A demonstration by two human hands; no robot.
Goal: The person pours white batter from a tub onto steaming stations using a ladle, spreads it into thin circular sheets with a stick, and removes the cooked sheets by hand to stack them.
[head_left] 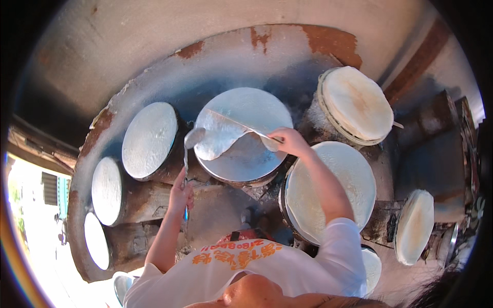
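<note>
My left hand (181,196) is closed round the handle of a metal ladle (194,138). The ladle's bowl is raised at the left edge of the middle round griddle (246,163). My right hand (287,142) grips one end of a long thin wooden spreader (231,119), which slants across this griddle. Wet white batter (221,139) lies along the spreader's near side, with an uneven edge. The griddle surface nearest me shows grey and bare. Whether the spreader touches the griddle all along, I cannot tell.
More round griddles stand in an arc: a pale-coated one (149,139) on the left, another (331,190) under my right forearm. Stacked thin pancakes (358,104) sit at the far right. A browned pancake (415,226) covers a griddle at the right. A curved metal wall (226,56) rises behind.
</note>
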